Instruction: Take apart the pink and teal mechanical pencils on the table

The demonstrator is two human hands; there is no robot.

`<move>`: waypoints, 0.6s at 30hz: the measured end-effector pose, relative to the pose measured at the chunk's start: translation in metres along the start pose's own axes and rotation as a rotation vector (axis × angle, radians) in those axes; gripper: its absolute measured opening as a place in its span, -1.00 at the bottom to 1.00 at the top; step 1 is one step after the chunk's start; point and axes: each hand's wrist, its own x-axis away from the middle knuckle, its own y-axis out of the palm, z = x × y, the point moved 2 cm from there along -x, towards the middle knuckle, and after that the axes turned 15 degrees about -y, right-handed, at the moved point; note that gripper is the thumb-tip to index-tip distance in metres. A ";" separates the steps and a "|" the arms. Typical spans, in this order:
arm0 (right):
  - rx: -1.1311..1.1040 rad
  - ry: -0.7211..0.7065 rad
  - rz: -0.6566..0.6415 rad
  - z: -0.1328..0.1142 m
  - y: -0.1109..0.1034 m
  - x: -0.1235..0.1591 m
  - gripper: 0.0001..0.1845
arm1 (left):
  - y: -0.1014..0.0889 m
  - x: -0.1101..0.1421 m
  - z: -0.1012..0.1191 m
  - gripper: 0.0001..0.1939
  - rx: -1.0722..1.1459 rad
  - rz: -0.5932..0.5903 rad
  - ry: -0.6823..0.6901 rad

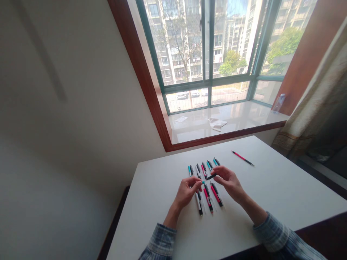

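Note:
Above the table, my left hand (186, 192) is closed, its fingertips pinching a small teal pen part (203, 182). Facing it, my right hand (230, 183) is also closed and grips a black pen part (210, 177) by one end. The two parts meet or nearly meet at a thin tip between my hands; I cannot tell whether they are joined. Beneath and in front of my hands lie taken-apart pens, including a pink one (216, 195), another pink one (208, 199) and a silver-and-black one (199, 203). Thin rods lie beside them.
Behind my hands, several more pen parts lie in a row, a teal one (209, 165) among them. A red-and-black pen (243, 158) lies apart on the white table (284, 180). Beyond the table, the windowsill (187, 131) holds a crumpled tissue (217, 124) and a clear bottle (279, 103).

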 end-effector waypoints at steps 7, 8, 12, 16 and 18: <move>-0.162 0.062 0.210 0.000 -0.007 -0.005 -0.55 | -0.001 -0.001 -0.003 -0.69 0.016 0.001 -0.011; -0.186 0.065 0.254 0.000 -0.010 -0.006 -0.55 | -0.001 -0.001 -0.003 -0.69 0.026 0.003 -0.014; -0.274 0.071 0.401 0.004 -0.021 -0.008 -0.58 | -0.002 -0.002 -0.004 -0.69 0.079 0.004 -0.030; -0.253 0.081 0.440 0.005 -0.028 -0.007 -0.62 | -0.005 -0.002 -0.003 -0.70 0.275 0.005 0.001; -0.197 0.080 0.442 0.004 -0.030 -0.007 -0.63 | -0.008 -0.001 -0.002 -0.70 0.438 0.022 0.040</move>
